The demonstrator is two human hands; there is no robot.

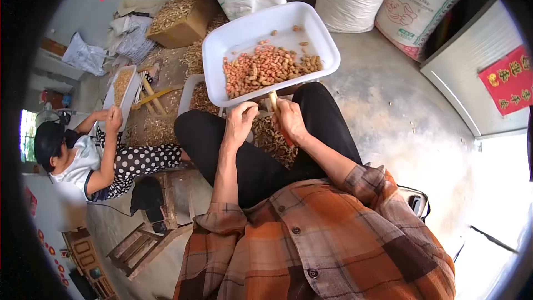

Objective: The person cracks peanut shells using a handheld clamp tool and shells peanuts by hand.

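My right hand (pixel 289 118) is closed around a slim tool (pixel 273 100) with a pale yellow, wood-like upper end and a red part showing below the fist. Its exact kind is hidden by my fingers. Just to the left, my left hand (pixel 241 124) is closed with its fingertips pinched together; what they hold is too small to make out. Both hands hover over my lap, at the near rim of a white plastic tub (pixel 326 39). Inside the tub lie shelled pink peanuts (pixel 250 69) and unshelled peanuts (pixel 308 64). Peanut shells (pixel 272 139) are heaped between my legs.
A co-worker (pixel 83 155) sits at left by another white tray (pixel 133 86). A second tub (pixel 191 86) of peanuts is partly under mine. Behind stand full sacks (pixel 355 0) and a cardboard box (pixel 189 25) of shells. A wooden stool (pixel 150 247) is at lower left.
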